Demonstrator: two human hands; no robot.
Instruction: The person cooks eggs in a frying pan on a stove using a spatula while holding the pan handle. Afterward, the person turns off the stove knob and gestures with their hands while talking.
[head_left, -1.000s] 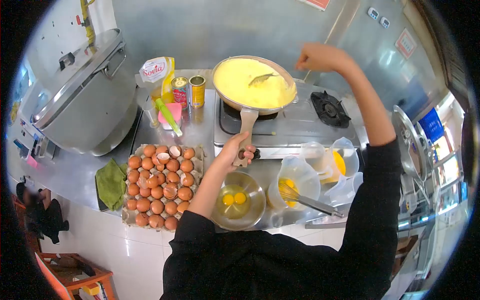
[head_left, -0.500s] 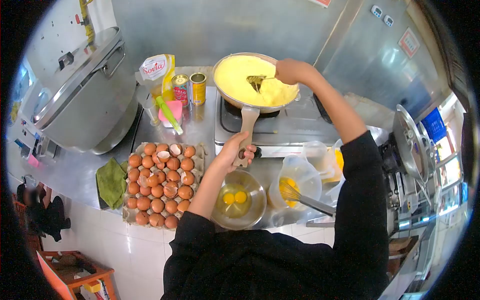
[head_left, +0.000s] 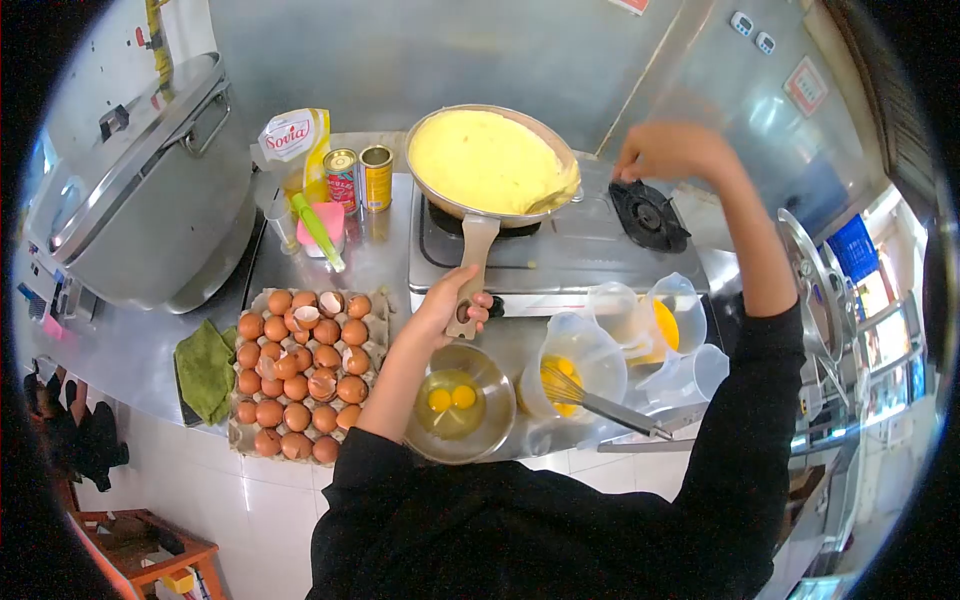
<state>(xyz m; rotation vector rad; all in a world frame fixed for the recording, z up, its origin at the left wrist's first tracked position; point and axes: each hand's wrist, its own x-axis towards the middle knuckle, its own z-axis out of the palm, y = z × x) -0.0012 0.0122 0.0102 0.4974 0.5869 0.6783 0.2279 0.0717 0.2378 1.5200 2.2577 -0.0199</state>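
My left hand (head_left: pixel 450 300) grips a smooth, matt handle (head_left: pixel 479 242). Near me, the bowl (head_left: pixel 499 398) is glossy metal and the jugs (head_left: pixel 600 365) at right clear plastic; the egg tray (head_left: pixel 377 320) at left is rough, matt paper.

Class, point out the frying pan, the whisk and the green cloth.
Frying pan (head_left: pixel 478 246), head view: on its handle.
Whisk (head_left: pixel 622 414), head view: on its handle.
Green cloth (head_left: pixel 206 372), head view: on its middle.

Pan (head_left: pixel 547 135) sits on stove (head_left: pixel 560 250) — bowl (head_left: pixel 498 395) before it, eggs (head_left: pixel 296 388) left.
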